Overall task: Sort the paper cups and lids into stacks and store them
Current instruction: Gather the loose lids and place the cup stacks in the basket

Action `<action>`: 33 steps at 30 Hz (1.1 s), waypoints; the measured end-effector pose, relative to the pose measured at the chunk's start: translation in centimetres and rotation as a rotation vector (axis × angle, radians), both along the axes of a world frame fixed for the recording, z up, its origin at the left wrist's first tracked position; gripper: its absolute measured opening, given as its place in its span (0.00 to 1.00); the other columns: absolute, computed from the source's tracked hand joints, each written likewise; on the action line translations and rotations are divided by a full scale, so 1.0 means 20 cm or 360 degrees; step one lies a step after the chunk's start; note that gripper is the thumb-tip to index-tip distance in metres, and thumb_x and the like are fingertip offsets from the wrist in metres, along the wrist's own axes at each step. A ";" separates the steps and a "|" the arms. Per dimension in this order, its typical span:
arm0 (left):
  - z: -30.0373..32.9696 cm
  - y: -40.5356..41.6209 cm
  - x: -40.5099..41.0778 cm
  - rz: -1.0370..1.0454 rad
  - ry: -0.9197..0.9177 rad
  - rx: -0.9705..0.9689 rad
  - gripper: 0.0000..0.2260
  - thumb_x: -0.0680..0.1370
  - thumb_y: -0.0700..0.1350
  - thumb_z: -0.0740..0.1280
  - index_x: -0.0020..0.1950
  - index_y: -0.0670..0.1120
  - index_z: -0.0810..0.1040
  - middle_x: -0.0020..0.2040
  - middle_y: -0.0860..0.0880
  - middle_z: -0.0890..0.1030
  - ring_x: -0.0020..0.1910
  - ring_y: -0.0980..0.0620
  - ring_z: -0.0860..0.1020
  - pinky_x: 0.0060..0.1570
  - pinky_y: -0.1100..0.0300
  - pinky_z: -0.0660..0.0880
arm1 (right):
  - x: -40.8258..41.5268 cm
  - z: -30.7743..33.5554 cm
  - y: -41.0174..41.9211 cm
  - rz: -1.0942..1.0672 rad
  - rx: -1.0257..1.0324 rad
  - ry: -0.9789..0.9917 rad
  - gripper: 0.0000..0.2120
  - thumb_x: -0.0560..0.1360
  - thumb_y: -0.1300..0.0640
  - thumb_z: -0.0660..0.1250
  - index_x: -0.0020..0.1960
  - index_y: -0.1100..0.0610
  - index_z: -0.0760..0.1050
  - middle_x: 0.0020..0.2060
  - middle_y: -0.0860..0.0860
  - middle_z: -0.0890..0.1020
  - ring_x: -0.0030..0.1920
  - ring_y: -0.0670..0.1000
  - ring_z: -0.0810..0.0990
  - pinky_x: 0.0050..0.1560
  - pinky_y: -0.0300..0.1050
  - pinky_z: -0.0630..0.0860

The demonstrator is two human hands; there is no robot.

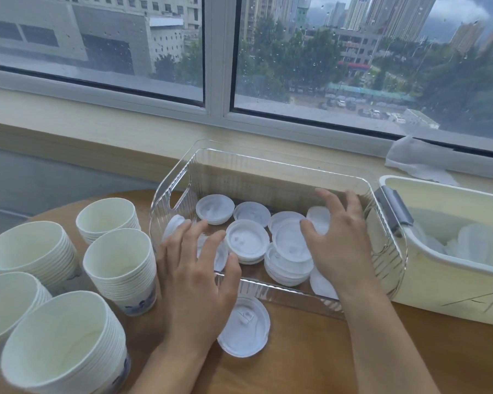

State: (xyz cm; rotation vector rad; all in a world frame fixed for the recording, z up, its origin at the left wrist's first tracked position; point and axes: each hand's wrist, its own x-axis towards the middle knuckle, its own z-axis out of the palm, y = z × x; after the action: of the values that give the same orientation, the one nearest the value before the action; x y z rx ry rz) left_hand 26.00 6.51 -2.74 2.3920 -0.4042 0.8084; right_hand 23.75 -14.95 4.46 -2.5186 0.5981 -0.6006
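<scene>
White plastic lids (246,240) lay loose and in short piles on the floor of a clear ribbed bin (268,166), and both hands were lowered into it. The left hand (195,275) reached over the near wall with fingers spread and fairly straight above the lids; its grip was wide and held nothing. The right hand (339,237) hung over the right-hand lids with fingers loosely bent and thumb near a lid edge; no lid was plainly pinched, so that grip was also judged wide and empty. The placing of both hands suggested the lids were being gathered into stacks, a step not yet complete.

1 lid (244,327) lay flat on the wooden bench (310,351) just outside the bin's near wall, partly under the left wrist. The lids were round, shallow and raised at the rim, with moulded marks on top.

5 stacks of nested paper cups (120,268) stood upright to the left, mouths up, their rolled rims forming tight ridges; some carried a blue print low on the wall. A pale yellow tub (453,291) with a grey latch stood touching the bin's right side and held more white pieces, too blurred to identify. A crumpled white tissue (419,160) lay on the windowsill.
</scene>
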 end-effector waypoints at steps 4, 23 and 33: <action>0.02 -0.01 0.00 0.0008 0.0090 0.0007 0.24 0.80 0.56 0.60 0.73 0.49 0.78 0.79 0.44 0.70 0.82 0.42 0.61 0.79 0.47 0.54 | 0.09 0.05 0.09 0.0481 -0.0124 -0.0063 0.24 0.78 0.44 0.73 0.72 0.43 0.74 0.77 0.48 0.68 0.79 0.51 0.63 0.79 0.56 0.62; 0.01 -0.02 0.00 0.0091 0.0077 0.0056 0.21 0.79 0.55 0.61 0.66 0.47 0.82 0.74 0.43 0.74 0.79 0.41 0.66 0.75 0.46 0.61 | 0.62 -0.10 0.25 0.0914 -0.0464 0.0855 0.29 0.77 0.29 0.64 0.76 0.39 0.70 0.68 0.46 0.75 0.72 0.55 0.64 0.68 0.60 0.67; 0.01 -0.02 0.00 0.0090 0.0102 0.0038 0.21 0.78 0.55 0.61 0.64 0.46 0.81 0.74 0.41 0.73 0.80 0.40 0.65 0.72 0.46 0.61 | 0.53 -0.07 0.10 0.1066 -0.0282 0.0832 0.22 0.72 0.25 0.63 0.53 0.39 0.81 0.52 0.40 0.83 0.58 0.48 0.77 0.63 0.55 0.75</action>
State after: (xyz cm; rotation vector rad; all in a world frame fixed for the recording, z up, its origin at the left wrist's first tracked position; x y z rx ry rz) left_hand 26.01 6.06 -2.58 2.4541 -0.3234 0.7532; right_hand 34.27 -12.98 3.00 -2.8141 -0.1675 0.2663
